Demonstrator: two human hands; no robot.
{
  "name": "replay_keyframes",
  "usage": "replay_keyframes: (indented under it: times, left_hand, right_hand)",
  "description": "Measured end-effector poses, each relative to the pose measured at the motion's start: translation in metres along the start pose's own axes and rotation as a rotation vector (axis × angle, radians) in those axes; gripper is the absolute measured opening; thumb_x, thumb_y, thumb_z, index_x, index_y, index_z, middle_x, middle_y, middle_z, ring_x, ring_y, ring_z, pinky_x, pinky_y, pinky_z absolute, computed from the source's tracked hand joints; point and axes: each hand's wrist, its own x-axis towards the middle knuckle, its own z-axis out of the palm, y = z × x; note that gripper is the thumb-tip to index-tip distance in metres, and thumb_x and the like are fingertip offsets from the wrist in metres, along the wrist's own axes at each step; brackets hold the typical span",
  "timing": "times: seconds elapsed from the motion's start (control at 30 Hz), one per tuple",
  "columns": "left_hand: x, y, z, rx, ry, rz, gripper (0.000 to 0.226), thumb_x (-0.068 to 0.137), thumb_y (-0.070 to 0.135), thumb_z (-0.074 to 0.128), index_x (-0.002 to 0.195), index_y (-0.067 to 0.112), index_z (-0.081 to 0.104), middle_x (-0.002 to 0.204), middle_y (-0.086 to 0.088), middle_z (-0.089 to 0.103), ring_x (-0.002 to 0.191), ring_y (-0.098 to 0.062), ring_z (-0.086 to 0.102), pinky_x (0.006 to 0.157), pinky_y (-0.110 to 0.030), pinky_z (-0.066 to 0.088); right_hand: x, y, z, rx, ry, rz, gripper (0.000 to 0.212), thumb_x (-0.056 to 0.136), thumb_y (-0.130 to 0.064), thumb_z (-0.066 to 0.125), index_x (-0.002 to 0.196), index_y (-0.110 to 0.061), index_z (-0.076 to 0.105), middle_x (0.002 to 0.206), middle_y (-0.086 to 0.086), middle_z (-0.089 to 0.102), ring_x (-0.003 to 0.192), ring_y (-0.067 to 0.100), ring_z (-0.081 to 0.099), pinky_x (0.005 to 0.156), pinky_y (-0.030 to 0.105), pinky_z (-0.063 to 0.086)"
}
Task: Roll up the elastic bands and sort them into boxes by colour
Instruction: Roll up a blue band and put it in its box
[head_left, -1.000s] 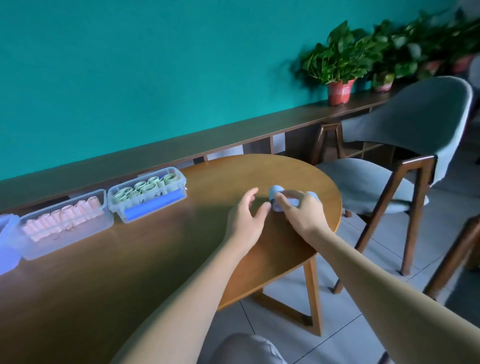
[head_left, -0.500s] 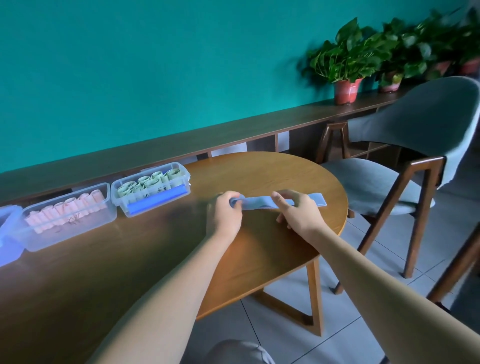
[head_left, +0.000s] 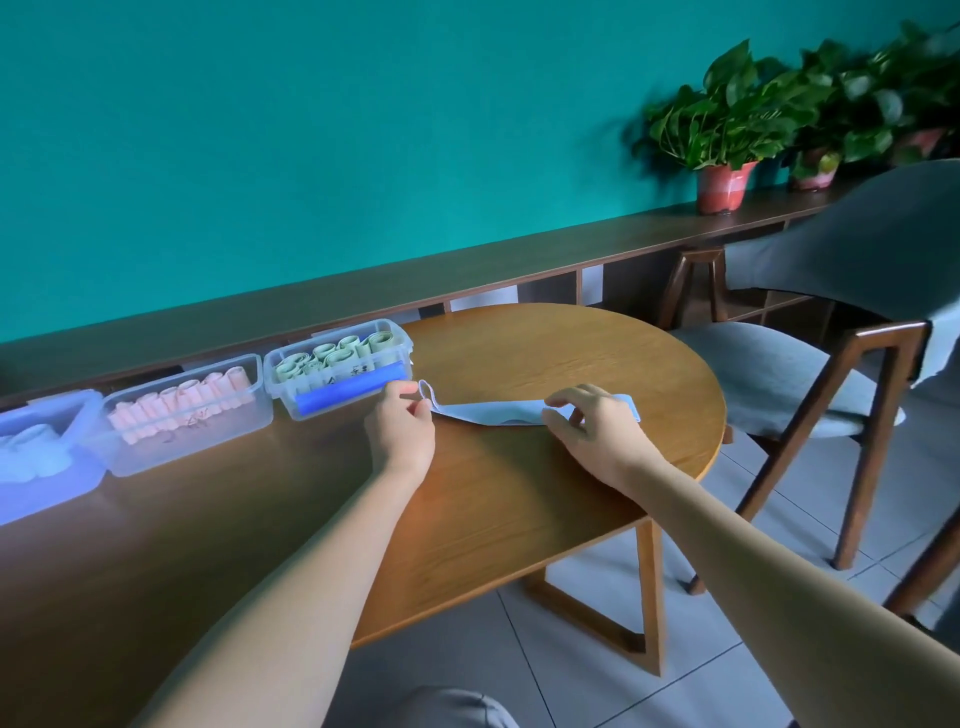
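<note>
A: Checking surroundings — three clear plastic boxes line the table's far edge: green rolls box (head_left: 337, 371), pink rolls box (head_left: 187, 413), blue rolls box (head_left: 44, 457).

B: Obstructions?

A: Grey chair (head_left: 810, 364) just beside the round wooden table (head_left: 519, 509); potted plants (head_left: 727, 130) on a shelf along the teal wall.

B: Hand status?

A: Blue elastic band (head_left: 488, 411) lies flat on the table. Left hand (head_left: 402, 428) pinches its looped end — right hand (head_left: 592, 431), fingers bent, presses on its other portion.
</note>
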Motion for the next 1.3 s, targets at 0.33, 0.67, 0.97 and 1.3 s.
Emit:
replay_keyframes:
  times: [0.33,0.67,0.97,1.3]
  left_hand:
    - [0.005,-0.087,-0.151,0.105,0.122,-0.078,0.032,0.097,0.015,0.062,0.127,0.027,0.058,0.095,0.011,0.065,0.1,-0.017,0.061,0.092,-0.035,0.05]
    - [0.002,-0.152,-0.28,0.114,0.293,-0.172,0.022,0.095,0.013,0.063,0.111,0.028,0.063,0.089,0.012,0.069,0.09,-0.016,0.068,0.09,-0.034,0.054]
    - [0.022,-0.171,-0.299,0.038,0.352,-0.203,0.015,0.096,0.037,0.061,0.107,0.027,0.061,0.1,0.001,0.07,0.078,-0.014,0.072,0.088,-0.041,0.059]
    - [0.056,-0.177,-0.283,-0.116,0.251,-0.136,0.027,0.088,0.011,0.071,0.112,0.022,0.067,0.103,-0.002,0.074,0.082,-0.008,0.071,0.085,-0.031,0.06]
  right_hand:
    - [-0.011,-0.073,0.039,-0.253,-0.309,-0.128,0.067,0.095,-0.072,0.04,0.153,-0.039,0.034,0.16,-0.007,0.031,0.144,0.024,0.03,0.121,0.049,0.022]
    - [-0.023,-0.155,0.106,-0.018,-0.45,-0.363,0.065,0.089,-0.071,0.053,0.143,-0.035,0.048,0.132,-0.009,0.052,0.123,0.013,0.051,0.104,0.027,0.041]
    - [-0.032,-0.19,0.142,0.063,-0.496,-0.516,0.068,0.08,-0.085,0.045,0.123,-0.036,0.065,0.128,-0.021,0.046,0.117,0.001,0.053,0.106,0.027,0.044]
    - [-0.069,-0.227,0.158,0.26,-0.52,-0.701,0.047,0.089,-0.065,0.059,0.113,-0.027,0.072,0.123,-0.019,0.057,0.109,-0.004,0.058,0.095,0.01,0.042]
